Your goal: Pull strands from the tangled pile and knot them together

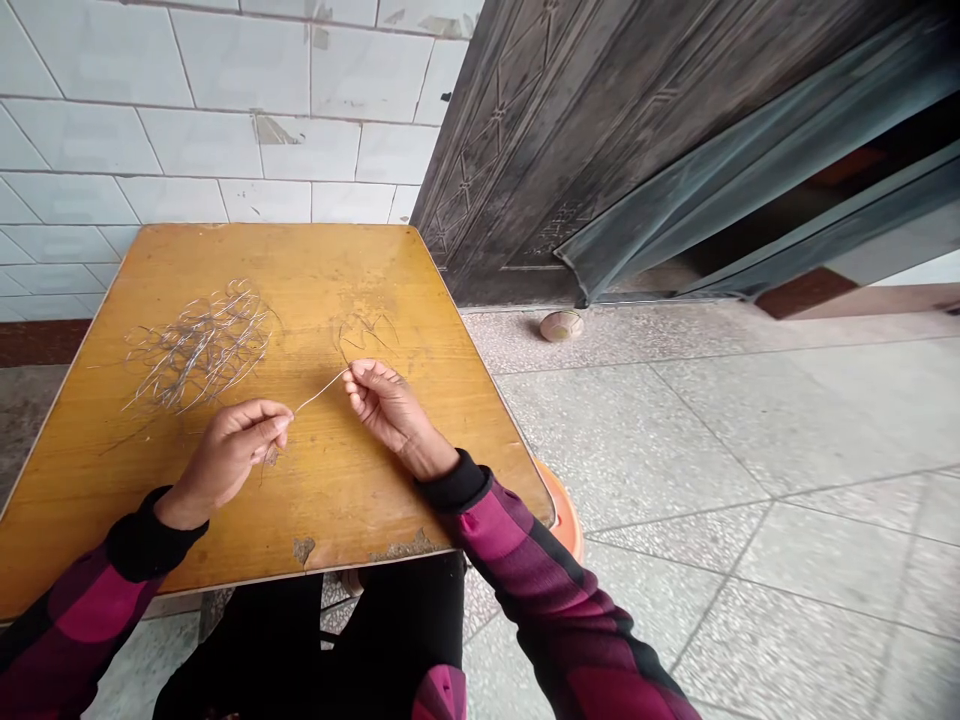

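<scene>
A thin pale wire [321, 391] is stretched between my two hands above the wooden table [225, 520]. My left hand [229, 455] pinches its left end, fingers closed. My right hand [386, 400] pinches the right end between thumb and fingertips. A tangled heap of similar thin wires [199, 347] lies on the table beyond my left hand. A few loose bent wires [367, 330] lie just past my right hand.
A white tiled wall [210, 110] stands behind the table. A dark carved door [600, 130] is at the right. A small round bowl [561, 325] sits on the speckled floor near the door. An orange stool edge [566, 515] shows under the table's right corner.
</scene>
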Action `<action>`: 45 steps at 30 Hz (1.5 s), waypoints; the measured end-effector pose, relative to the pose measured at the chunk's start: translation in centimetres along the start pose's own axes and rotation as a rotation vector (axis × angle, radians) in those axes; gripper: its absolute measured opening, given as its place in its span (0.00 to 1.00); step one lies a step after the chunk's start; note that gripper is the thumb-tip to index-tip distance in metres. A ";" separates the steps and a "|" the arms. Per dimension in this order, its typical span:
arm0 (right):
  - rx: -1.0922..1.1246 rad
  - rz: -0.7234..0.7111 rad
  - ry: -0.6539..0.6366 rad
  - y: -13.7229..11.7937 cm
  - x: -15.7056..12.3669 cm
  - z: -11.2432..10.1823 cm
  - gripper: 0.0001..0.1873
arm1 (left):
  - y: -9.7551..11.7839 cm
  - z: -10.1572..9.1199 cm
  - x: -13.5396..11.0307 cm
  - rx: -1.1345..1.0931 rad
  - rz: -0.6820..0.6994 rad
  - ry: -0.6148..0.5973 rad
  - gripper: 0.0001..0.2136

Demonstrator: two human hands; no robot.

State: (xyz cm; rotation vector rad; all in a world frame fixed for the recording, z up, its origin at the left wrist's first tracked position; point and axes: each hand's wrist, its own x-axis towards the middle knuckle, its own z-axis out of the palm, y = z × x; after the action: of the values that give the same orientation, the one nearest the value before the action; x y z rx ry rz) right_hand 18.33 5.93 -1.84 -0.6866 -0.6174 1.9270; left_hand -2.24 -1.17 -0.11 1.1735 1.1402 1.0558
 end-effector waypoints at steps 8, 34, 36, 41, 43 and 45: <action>-0.177 -0.196 0.043 -0.3 -0.2 0.0 0.09 | -0.4 0.1 0.6 -0.235 -0.186 -0.030 0.08; -1.492 -1.165 0.167 -1.4 -1.7 -0.8 0.11 | -0.6 1.0 0.5 -0.236 -0.243 0.053 0.10; -1.419 -1.154 0.222 -1.7 -1.9 -0.7 0.13 | -0.7 1.1 0.5 -0.251 -0.251 0.050 0.10; -1.027 -0.776 0.118 -0.3 -1.0 -0.9 0.05 | -1.0 1.1 0.4 -0.239 -0.252 0.030 0.10; -0.844 -0.575 0.059 0.8 -0.6 -0.9 0.07 | -1.1 1.2 0.4 -0.225 -0.251 0.022 0.09; -0.773 -0.464 0.015 1.0 -0.3 -0.9 0.09 | -1.1 1.3 0.4 -0.218 -0.246 0.020 0.09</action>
State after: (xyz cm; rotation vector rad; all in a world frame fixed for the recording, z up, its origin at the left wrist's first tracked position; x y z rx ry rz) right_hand 18.44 5.39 -3.12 -0.9216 -1.4054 1.2219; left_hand -0.89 -1.03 -1.21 0.8300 1.1220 0.9754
